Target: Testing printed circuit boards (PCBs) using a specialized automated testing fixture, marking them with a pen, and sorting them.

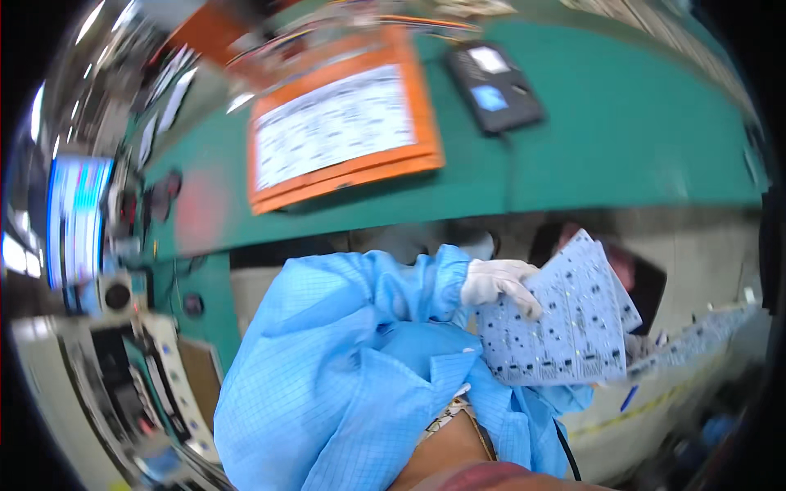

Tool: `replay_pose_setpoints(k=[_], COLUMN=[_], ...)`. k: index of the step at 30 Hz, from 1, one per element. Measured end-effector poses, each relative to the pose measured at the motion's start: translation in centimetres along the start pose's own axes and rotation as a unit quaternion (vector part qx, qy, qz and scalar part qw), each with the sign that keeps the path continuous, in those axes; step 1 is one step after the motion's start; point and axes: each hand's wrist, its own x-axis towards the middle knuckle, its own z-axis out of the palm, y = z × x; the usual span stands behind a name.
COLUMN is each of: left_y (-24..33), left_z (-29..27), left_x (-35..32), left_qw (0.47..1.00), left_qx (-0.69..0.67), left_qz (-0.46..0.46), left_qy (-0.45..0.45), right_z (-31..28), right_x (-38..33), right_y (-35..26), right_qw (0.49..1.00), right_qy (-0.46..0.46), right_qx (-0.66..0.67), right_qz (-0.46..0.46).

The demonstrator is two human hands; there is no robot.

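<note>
Printed circuit board panel [565,327]: positioned at the body's right front. I have the gloved left hand [498,286] nearest in view, fingers pinched on its upper-left edge; the panel extends right and downward from them, tilted, long axis uncertain. The right hand is hidden; I cannot tell its fingers. A second panel [630,309] sits behind. Farther: green bench [647,139].

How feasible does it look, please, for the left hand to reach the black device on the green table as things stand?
Probably not freely: the left hand is gripping the white circuit board, though the black device itself looks uncovered.
</note>
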Motion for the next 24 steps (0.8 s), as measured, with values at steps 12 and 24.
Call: replay_pose_setpoints(k=[12, 24], left_y=[-4.4, -31.3], left_z=[1.1, 32.7], left_x=[-38.1, -64.9], left_qw=[0.409, 0.016], left_qx=[0.381, -0.054], left_qz=[0.691, 0.551], left_qy=[0.458, 0.833], right_z=[12.3, 13.4], right_x=[4.7, -6.2], right_y=[35.4, 67.0], right_qw=[0.951, 0.572], right_qy=[-0.131, -0.644], right_qx=[-0.276, -0.468], right_qz=[-0.054, -0.198])
